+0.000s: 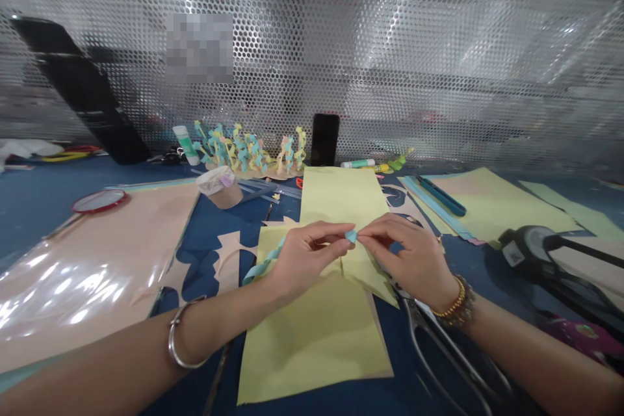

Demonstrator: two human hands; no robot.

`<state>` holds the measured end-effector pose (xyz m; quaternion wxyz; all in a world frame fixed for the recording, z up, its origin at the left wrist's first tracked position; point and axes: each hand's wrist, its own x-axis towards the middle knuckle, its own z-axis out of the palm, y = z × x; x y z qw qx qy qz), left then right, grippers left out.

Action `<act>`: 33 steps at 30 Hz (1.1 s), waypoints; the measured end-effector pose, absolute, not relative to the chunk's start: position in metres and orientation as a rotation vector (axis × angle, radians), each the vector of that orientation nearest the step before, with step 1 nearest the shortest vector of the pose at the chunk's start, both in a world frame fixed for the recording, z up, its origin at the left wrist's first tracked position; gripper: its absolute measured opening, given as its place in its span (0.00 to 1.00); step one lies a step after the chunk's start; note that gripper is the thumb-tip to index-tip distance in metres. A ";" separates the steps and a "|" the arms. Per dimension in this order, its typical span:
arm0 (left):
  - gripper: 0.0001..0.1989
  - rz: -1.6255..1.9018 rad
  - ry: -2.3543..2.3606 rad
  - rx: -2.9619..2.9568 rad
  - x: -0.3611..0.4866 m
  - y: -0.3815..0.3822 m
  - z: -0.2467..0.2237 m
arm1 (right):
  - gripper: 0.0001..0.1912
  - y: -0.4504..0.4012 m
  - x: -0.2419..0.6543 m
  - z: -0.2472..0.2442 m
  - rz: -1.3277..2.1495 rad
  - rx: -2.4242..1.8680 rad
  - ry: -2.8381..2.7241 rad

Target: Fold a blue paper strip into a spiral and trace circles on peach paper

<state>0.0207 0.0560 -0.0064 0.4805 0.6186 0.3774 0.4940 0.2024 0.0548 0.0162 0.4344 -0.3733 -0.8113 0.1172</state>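
My left hand (pixel 305 250) pinches a small light-blue paper piece (pixel 351 236) between thumb and fingertips. From the other side, the thumb and forefinger of my right hand (pixel 407 250) close on the same piece's edge. A curled light-blue paper strip (pixel 266 264) shows beyond my left wrist; whether it joins the piece is hidden. Below both hands lie yellow paper sheets (pixel 312 344). Large scissors (pixel 441 344) rest under and beside my right wrist, partly covered by it.
Curly paper stems (pixel 248 149) stand on a base at the back, beside a glue stick (pixel 186 145) and a phone (pixel 325 140). A covered cup (pixel 220 187) is left of centre. A utility knife (pixel 441 196) lies on papers at right, near a black tape dispenser-like object (pixel 531 253).
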 end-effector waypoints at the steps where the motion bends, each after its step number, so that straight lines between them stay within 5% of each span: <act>1: 0.13 1.205 0.919 1.515 0.021 0.056 -0.007 | 0.04 0.055 0.202 0.016 0.291 -0.924 -2.030; 9: 0.16 1.238 0.951 1.364 0.022 0.055 -0.004 | 0.04 0.053 0.201 0.018 0.221 -0.937 -2.001; 16: 0.08 1.285 1.002 1.264 0.023 0.053 -0.001 | 0.04 0.052 0.199 0.018 0.210 -0.908 -1.978; 33: 0.07 1.363 0.958 1.556 0.020 0.050 -0.006 | 0.02 0.053 0.199 0.017 0.352 -0.965 -1.908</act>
